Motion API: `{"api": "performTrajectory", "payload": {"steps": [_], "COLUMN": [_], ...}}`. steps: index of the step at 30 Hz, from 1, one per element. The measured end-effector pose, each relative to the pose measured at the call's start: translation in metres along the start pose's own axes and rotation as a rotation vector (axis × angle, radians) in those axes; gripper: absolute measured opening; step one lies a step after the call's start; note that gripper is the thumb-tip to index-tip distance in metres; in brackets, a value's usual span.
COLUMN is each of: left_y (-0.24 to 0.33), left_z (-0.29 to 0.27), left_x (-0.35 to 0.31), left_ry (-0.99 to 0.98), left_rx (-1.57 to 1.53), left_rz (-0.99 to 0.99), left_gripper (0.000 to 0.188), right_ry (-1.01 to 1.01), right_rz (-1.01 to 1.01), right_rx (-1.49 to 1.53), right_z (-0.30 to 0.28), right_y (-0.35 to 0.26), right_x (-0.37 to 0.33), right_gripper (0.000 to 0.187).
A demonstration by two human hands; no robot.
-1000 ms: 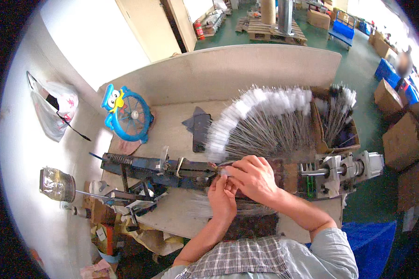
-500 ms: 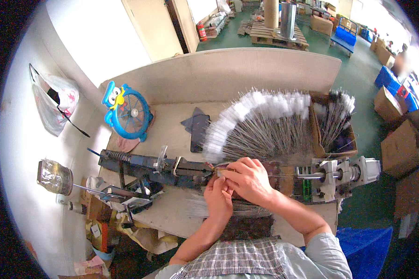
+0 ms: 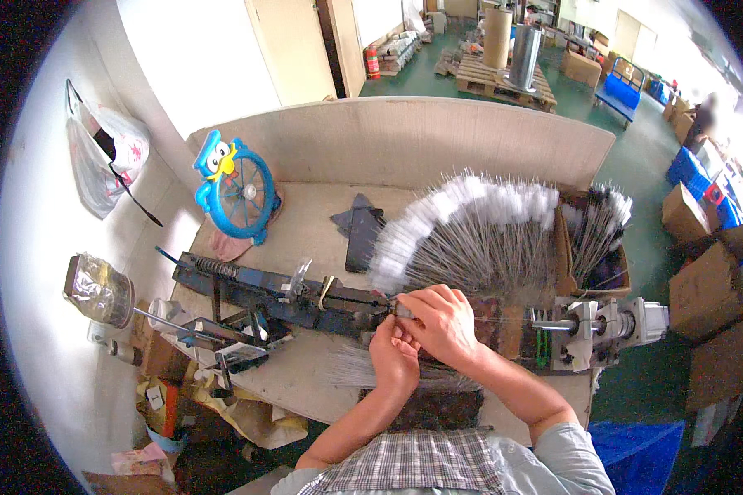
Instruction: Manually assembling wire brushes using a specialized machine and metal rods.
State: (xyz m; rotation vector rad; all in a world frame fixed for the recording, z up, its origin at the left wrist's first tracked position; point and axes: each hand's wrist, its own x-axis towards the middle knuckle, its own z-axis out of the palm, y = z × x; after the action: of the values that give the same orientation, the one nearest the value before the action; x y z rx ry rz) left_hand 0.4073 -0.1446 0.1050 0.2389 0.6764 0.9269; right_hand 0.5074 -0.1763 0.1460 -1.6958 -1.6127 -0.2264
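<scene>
My left hand (image 3: 395, 355) and my right hand (image 3: 444, 323) meet at the right end of a long dark metal bar fixture (image 3: 338, 320). Both have their fingers closed in a pinch, thumbs close together. A small pale piece shows at the fingertips, too hidden to name. From my right hand a thin wire (image 3: 504, 319) runs right toward the shaft of a motor unit (image 3: 598, 326). Beyond the hands lies a wide fan of twisted-wire brushes (image 3: 479, 239) with white bristle ends. Loose thin wires (image 3: 351, 367) lie left of my left wrist.
A blue cartoon fan (image 3: 243, 194) and a dark phone-like slab (image 3: 363, 239) stand or lie at the back left. An open cardboard box (image 3: 565, 256) with more brushes sits at the right. A board (image 3: 404, 136) closes the table's far edge. A lever with a taped weight (image 3: 99, 293) juts left.
My head view has shifted a little, so the scene sits slightly lower. Both hands stay at the bar's end, with their fingers slightly re-set around the small piece.
</scene>
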Motion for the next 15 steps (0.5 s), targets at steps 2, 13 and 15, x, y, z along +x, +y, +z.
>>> {"api": "performTrajectory", "payload": {"steps": [2,13,15], "left_y": [0.002,-0.002,-0.002], "left_z": [-0.004,0.01,0.018], "left_x": [-0.001,-0.006,-0.009], "left_ry": [-0.042,-0.015,0.052], "left_rx": [-0.004,0.055,0.021], "left_rz": [-0.015,0.092,0.042], "left_gripper": [0.011,0.006,0.004], "right_ry": [0.002,-0.019,-0.005], "right_rz": [-0.011,-0.015,0.006], "right_rx": [-0.006,-0.036,-0.02], "right_z": [-0.005,-0.019,-0.023], "right_y": [-0.001,-0.001,0.002], "right_x": [-0.001,-0.005,-0.007], "right_gripper": [0.029,0.02,0.021]}}
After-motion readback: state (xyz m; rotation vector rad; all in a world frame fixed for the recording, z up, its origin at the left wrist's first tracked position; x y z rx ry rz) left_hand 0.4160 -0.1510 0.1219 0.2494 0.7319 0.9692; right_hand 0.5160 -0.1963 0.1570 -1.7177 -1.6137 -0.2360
